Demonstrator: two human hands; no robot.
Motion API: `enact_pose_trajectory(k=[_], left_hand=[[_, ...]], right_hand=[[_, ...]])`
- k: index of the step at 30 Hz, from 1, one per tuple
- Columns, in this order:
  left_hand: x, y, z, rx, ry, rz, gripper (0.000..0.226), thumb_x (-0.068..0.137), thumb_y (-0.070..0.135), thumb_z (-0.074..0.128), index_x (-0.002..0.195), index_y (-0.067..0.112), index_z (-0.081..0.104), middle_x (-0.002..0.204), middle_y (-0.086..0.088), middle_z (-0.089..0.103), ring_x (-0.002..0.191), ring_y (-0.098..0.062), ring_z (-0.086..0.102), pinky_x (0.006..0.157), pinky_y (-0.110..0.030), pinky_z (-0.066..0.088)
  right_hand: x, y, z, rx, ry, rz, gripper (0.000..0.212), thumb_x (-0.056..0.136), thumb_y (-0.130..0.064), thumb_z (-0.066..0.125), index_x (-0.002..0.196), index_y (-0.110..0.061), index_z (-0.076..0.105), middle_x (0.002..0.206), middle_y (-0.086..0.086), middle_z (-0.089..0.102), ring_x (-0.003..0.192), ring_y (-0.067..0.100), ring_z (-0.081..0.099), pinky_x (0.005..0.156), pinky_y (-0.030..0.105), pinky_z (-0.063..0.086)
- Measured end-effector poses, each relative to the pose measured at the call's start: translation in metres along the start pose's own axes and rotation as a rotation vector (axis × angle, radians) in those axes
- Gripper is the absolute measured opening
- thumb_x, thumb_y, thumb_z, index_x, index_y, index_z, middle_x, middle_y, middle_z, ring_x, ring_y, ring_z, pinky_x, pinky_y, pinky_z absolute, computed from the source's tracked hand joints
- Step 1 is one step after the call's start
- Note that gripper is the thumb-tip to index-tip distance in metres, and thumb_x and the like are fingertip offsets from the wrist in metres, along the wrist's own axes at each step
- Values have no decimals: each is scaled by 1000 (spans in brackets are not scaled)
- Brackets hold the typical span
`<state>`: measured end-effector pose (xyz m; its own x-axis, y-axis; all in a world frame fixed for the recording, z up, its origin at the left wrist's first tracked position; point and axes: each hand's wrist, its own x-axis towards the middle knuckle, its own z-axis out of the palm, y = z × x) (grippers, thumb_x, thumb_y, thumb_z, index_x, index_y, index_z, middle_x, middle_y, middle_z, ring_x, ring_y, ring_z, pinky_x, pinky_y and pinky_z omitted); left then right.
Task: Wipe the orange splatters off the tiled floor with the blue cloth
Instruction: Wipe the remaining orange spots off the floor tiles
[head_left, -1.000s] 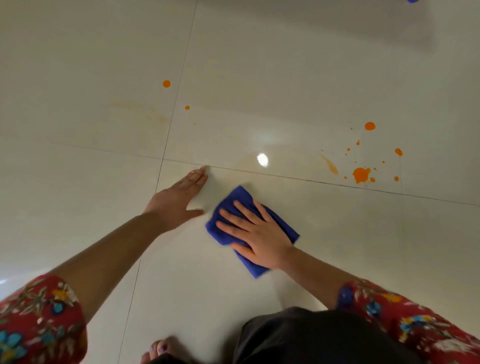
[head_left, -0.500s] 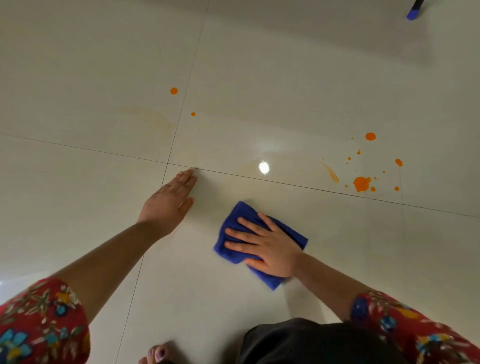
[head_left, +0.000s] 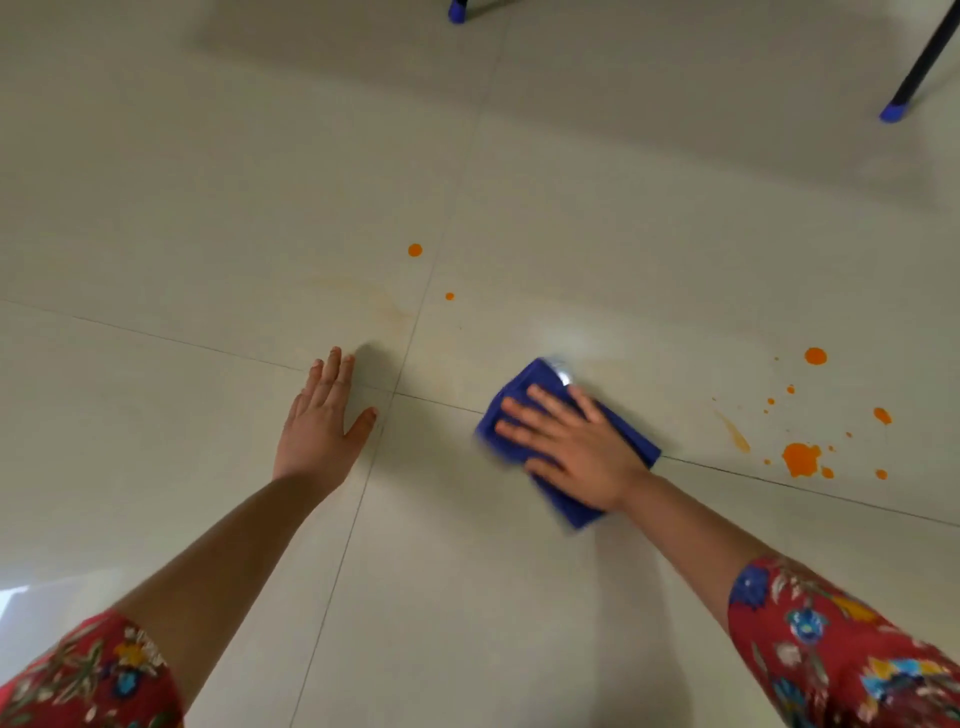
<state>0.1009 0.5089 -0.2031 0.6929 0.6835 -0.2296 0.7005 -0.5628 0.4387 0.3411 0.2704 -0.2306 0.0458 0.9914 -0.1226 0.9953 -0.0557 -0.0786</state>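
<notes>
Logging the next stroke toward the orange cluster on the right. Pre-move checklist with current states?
1. Right hand flat on the blue cloth: ok.
2. Left hand braced flat on the tiled floor, apart from the cloth: ok.
3. Path from the cloth to the large orange splatter is bare tile: ok.
4. Floor free of orange: not ok. The right cluster and two small drops ahead are unwiped.
5. Blue-tipped leg well beyond the cluster: ok.
6. Cloth underside clean enough: cannot tell.
</notes>
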Motion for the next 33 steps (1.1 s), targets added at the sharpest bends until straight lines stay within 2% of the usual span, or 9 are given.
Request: enact_pose_trajectory(k=[4, 9, 11, 14, 18, 23, 29, 31, 33], left_hand=[[22, -15, -11, 4, 63, -50, 73, 96, 43, 41, 153, 19, 2, 160, 5, -6, 147, -15, -7, 120, -38, 7], [42, -21, -17, -13, -94, -298, 119, 74, 68, 58, 147, 20, -22, 156, -1, -27, 143, -19, -25, 117, -44, -8], [37, -29, -16, -45, -104, -381, 135, 61, 80, 60, 145, 21, -28, 154, 2, -32, 142, -16, -29, 114, -43, -12], [29, -33, -13, -3, -92, -354, 138, 54, 89, 51, 143, 21, -30, 153, 1, -35, 141, -17, -30, 114, -45, -13], [31, -29, -17, -3, -104, -347, 138, 53, 92, 44, 141, 20, -34, 149, 2, -40, 140, -17, -32, 114, -45, -13], [32, -29, -26, -12, -172, -341, 143, 50, 91, 50, 134, 20, -42, 141, 3, -48, 138, -19, -37, 113, -47, -14], [30, -29, -29, -47, -209, -349, 153, 43, 87, 60, 134, 21, -43, 139, 4, -52, 133, -17, -43, 112, -46, -16], [32, -29, -29, -44, -204, -349, 153, 43, 88, 59, 134, 22, -43, 138, 4, -53, 133, -18, -43, 112, -45, -16], [33, -30, -29, -68, -213, -356, 154, 37, 91, 55, 134, 22, -42, 139, 5, -51, 132, -16, -44, 112, -44, -17]], right_hand=[[79, 19, -14, 93, 40, 483, 61, 92, -55, 14, 151, -38, 14, 160, -13, 11, 149, 22, 11, 117, 53, 6], [77, -35, -8, 25, -36, -60, 53, 100, -51, 26, 151, -39, 17, 161, -14, 10, 150, 20, 4, 118, 49, 2], [69, -13, -12, 24, -46, -128, 53, 100, -51, 25, 151, -41, 15, 161, -16, 7, 150, 16, 2, 119, 47, 0], [98, 22, -12, -2, 18, 206, 55, 98, -51, 22, 151, -40, 14, 160, -14, 13, 149, 19, 13, 117, 48, 7], [169, 2, -16, 56, 47, 586, 60, 95, -52, 11, 152, -34, 8, 161, -11, 4, 150, 21, 4, 117, 51, 0], [129, -20, -18, -1, -28, 168, 54, 99, -46, 25, 152, -33, 20, 161, -10, 14, 149, 19, 12, 118, 51, 11], [235, 25, -35, 129, 29, 770, 57, 99, -49, 16, 152, -36, 5, 162, -12, 3, 150, 19, 3, 118, 53, 4], [291, 2, -41, 144, 23, 678, 57, 99, -47, 23, 153, -34, 7, 162, -9, 3, 150, 22, 3, 117, 54, 3], [298, -47, -37, 73, 20, 354, 57, 98, -46, 27, 153, -34, 14, 162, -7, 9, 149, 25, 9, 117, 55, 8]])
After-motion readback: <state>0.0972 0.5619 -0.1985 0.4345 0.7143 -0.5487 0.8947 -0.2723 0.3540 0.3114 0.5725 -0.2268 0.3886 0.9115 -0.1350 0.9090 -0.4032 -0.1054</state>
